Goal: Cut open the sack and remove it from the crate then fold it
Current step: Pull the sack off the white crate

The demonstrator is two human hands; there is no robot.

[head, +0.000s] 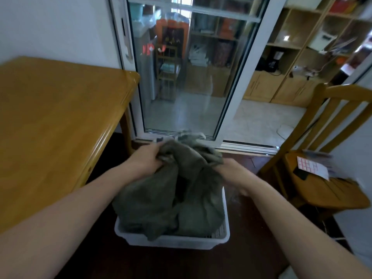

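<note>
A dull green woven sack [171, 198] stands bunched up in a white plastic crate [173, 241] on the dark floor. Its upper part is gathered into a crumpled peak with frayed pale edges at the top. My left hand [150, 158] is closed on the sack's upper left fold. My right hand [229, 172] grips the sack's upper right side, with its fingers partly hidden in the cloth. The sack's lower part fills the crate and one flap hangs over the near rim.
A wooden table [50, 121] stands close on the left. A wooden chair [322, 178] on the right holds a sheet of red stickers [312, 167] and a dark object. A glass sliding door [191, 77] is straight ahead, just beyond the crate.
</note>
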